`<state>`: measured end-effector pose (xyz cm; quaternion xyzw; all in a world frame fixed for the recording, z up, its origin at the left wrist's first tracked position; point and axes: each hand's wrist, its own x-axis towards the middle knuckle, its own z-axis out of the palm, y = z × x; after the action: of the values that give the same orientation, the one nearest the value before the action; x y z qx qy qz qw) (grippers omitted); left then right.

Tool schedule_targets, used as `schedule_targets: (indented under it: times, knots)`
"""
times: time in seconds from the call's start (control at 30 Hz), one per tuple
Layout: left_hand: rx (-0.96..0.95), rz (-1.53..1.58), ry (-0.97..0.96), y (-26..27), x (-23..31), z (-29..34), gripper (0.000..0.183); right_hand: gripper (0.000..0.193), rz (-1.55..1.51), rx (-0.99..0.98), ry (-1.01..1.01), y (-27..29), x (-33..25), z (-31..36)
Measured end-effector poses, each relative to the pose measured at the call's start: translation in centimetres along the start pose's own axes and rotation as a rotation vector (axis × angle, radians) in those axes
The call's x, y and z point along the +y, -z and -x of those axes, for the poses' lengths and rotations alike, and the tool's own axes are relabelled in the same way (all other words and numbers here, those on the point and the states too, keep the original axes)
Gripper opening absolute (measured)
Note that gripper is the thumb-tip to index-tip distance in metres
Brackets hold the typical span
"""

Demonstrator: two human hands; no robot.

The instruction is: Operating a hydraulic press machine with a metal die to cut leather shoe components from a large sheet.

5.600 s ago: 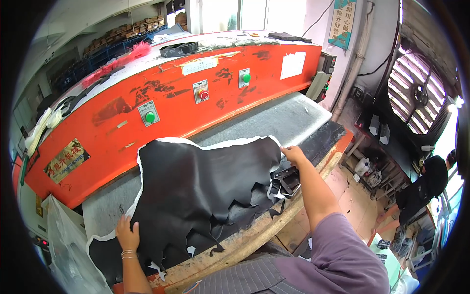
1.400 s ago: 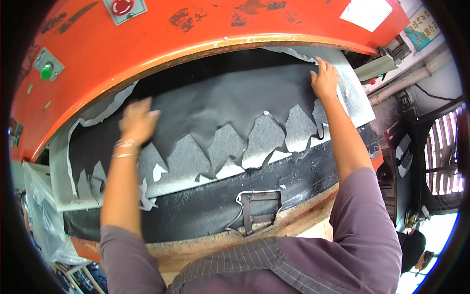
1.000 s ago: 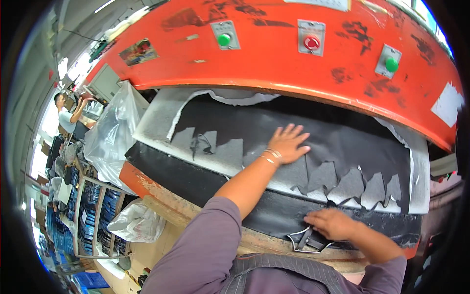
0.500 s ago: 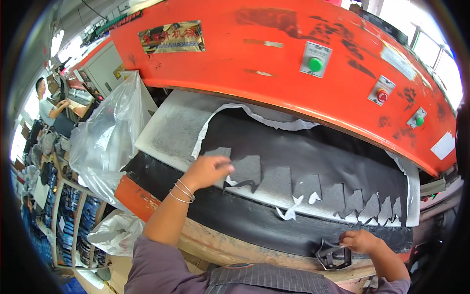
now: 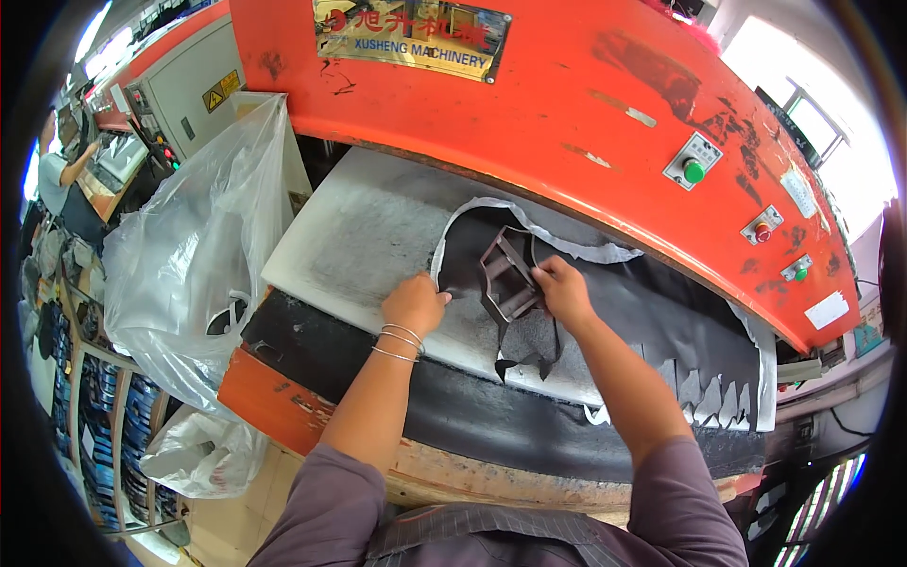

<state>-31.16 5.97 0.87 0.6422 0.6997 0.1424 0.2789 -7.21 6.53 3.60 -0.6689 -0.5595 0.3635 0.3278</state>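
Observation:
A black leather-like sheet (image 5: 624, 293) with a pale ragged edge lies on the white cutting board (image 5: 331, 222). My left hand (image 5: 414, 304), with thin bangles at the wrist, is closed at the sheet's left edge, pinching it. A cutting die (image 5: 510, 274), an angular dark metal frame with crossbars, is over the left part of the sheet. My right hand (image 5: 564, 291) grips the die's right side. Whether the die touches the sheet, I cannot tell. Notches run along the sheet's near edge, and my right forearm hides some of them.
An orange press (image 5: 567, 123) with green and red buttons spans the far side. At left hang clear plastic bags (image 5: 189, 255) beside a rack of blue items (image 5: 132, 425). A black strip (image 5: 453, 397) borders the board's near side. Another person (image 5: 61, 184) sits far left.
My right hand has carried the cutting die from the near right edge up and left over the sheet. My left hand has moved to the sheet's left edge. The view has shifted.

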Motion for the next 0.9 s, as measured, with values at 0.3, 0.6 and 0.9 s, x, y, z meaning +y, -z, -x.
schedule_targets:
  times: [0.3, 0.6, 0.9]
  knots:
    - [-0.064, 0.087, -0.155, 0.1, -2.3, 1.8, 0.028, 0.018, -0.015, 0.045, -0.052, -4.9, -1.3, -4.2]
    - [0.358, 0.179, -0.491, -2.9, -4.8, -4.0, 0.059, 0.053, 0.229, 0.129, 0.267, -6.7, 0.9, -1.7]
    - [0.330, 0.071, -0.531, -3.2, -4.2, -5.3, 0.062, 0.102, 0.579, 0.136, 0.375, -6.7, 2.9, -0.6]
